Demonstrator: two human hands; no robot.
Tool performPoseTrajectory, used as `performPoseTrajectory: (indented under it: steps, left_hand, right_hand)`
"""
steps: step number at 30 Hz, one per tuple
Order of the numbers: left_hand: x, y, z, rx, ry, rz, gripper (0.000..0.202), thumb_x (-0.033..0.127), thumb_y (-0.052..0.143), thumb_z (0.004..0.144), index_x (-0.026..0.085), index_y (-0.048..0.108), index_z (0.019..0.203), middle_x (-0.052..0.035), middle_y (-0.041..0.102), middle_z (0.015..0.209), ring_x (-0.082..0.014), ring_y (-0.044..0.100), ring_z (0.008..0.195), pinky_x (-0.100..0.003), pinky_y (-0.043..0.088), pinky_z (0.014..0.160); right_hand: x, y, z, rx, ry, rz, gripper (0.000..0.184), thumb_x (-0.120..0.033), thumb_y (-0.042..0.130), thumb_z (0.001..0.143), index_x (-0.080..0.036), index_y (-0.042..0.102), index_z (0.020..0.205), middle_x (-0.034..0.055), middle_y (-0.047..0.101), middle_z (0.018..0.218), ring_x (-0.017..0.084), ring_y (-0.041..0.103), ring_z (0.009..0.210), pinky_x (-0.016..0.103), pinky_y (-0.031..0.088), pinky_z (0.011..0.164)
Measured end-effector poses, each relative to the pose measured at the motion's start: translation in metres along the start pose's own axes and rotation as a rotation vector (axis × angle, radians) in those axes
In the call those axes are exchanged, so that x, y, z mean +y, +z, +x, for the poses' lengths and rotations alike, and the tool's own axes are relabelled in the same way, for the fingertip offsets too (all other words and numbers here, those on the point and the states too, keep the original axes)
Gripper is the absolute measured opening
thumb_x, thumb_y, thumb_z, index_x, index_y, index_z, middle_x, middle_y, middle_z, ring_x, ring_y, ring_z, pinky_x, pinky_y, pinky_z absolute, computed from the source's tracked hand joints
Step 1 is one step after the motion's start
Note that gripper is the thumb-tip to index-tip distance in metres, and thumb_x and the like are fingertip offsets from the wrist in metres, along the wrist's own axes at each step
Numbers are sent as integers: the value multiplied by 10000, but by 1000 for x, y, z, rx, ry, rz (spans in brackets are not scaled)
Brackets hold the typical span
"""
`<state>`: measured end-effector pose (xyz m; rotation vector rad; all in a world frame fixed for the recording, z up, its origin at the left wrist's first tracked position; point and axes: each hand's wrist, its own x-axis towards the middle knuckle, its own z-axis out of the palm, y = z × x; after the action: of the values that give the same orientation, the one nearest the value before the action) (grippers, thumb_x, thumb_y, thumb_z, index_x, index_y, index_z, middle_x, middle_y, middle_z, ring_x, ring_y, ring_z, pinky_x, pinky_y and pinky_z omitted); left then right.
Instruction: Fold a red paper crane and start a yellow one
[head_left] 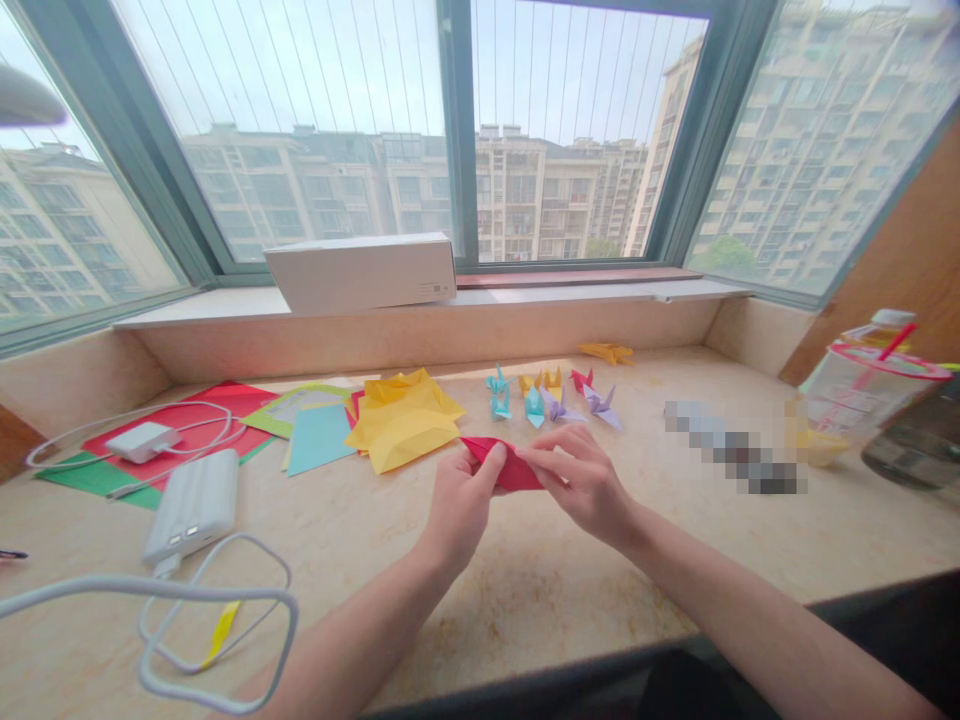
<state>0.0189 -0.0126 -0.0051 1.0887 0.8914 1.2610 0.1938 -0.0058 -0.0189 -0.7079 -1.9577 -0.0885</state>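
Note:
Between my two hands is a piece of folded red origami paper (517,474), held just above the stone counter. My left hand (463,497) grips its left end, thumb pressed on top. On the other side, my right hand (581,480) pinches the right part between thumb and fingers; some of the paper is hidden behind those fingers. Just beyond the hands stand several small folded paper cranes, among them a blue crane (534,407), a purple crane (602,406) and a red crane (582,381). Left of them lies a stack of creased yellow paper (405,420).
A white power bank (193,505) with looped cables and a white charger (142,441) lie left, near red paper sheets (202,425) and a light blue sheet (322,440). A lidded plastic cup (855,395) with a straw stands right. A white box (364,275) rests on the sill.

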Motion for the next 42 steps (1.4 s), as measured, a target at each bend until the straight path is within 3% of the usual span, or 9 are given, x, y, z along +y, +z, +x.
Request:
performPoseTrajectory:
  steps: [7, 14, 26, 42]
  left_hand:
    - [2, 1, -1, 0, -14, -15, 361, 423, 728, 776, 82, 701, 888, -121, 758, 848, -249, 724, 800, -364, 590, 758]
    - [1, 1, 0, -17, -3, -72, 369, 412, 741, 776, 77, 695, 925, -134, 761, 885, -261, 726, 831, -385, 587, 790]
    - [-1, 0, 0, -20, 10, -38, 309, 383, 687, 823, 82, 690, 893, -119, 757, 857, -248, 725, 832, -358, 589, 771]
    - [5, 1, -2, -35, -32, 20, 350, 416, 760, 762, 93, 700, 882, -100, 755, 849, -224, 718, 815, -368, 587, 816]
  right_hand:
    - [0, -1, 0, -61, -1, 18, 393, -108, 587, 889, -299, 660, 1225, 57, 662, 1022, 211, 608, 904, 424, 475, 846]
    - [1, 4, -1, 17, 76, 33, 370, -129, 607, 895, -272, 654, 1232, 63, 676, 1024, 222, 594, 933, 412, 480, 847]
    - [0, -1, -1, -64, 14, 40, 407, -108, 594, 899, -318, 657, 1243, 54, 647, 1010, 214, 573, 922, 415, 472, 850]
    - [-1, 5, -2, -28, 117, 239, 339, -87, 543, 912, -244, 692, 1173, 74, 617, 1007, 161, 630, 852, 310, 558, 745]
